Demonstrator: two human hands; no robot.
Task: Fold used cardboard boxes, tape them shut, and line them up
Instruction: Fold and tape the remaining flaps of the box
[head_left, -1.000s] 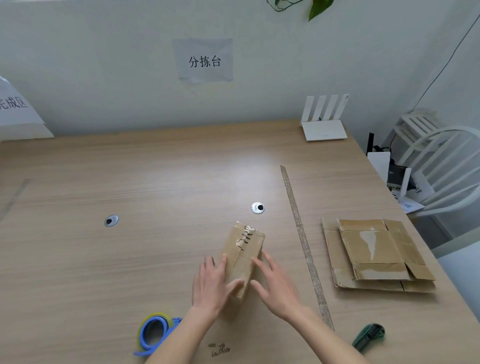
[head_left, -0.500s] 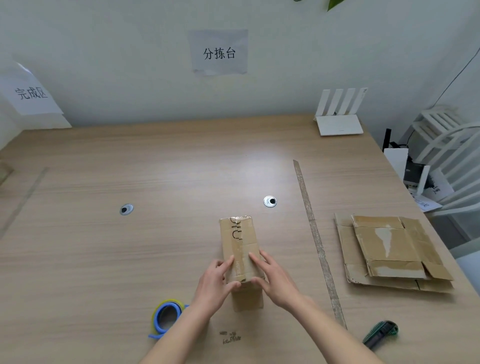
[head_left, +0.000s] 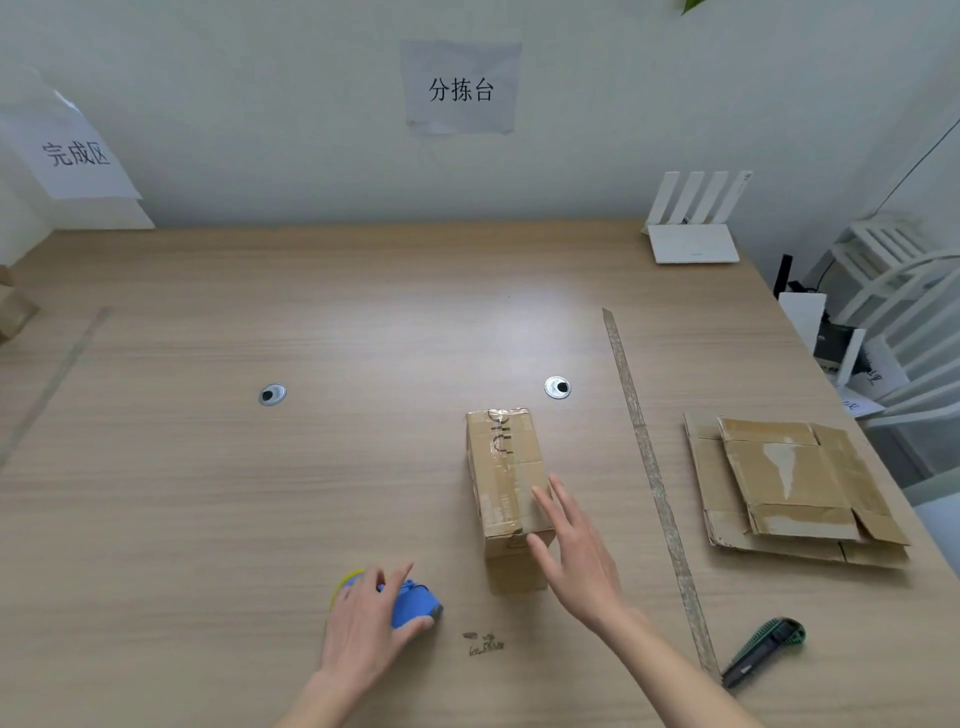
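Counting boxes, head view

One folded box (head_left: 506, 478) lies mid-table, long axis pointing away toward the wall. One flattened cardboard (head_left: 795, 488) right. Right hand (head_left: 582, 561), fingers spread, touches the box. Left hand (head_left: 363, 623) grips one tape dispenser (head_left: 413, 603).

Wooden table (head_left: 260, 519): box (head_left: 506, 478), flattened cardboard (head_left: 789, 483), knife (head_left: 763, 649).

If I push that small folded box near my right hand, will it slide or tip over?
The small box lies on a long face on the smooth table, so it would probably slide, not tip. It looks like light cardboard, likely easy to nudge. Its worn, creased near end may dent under pressure.
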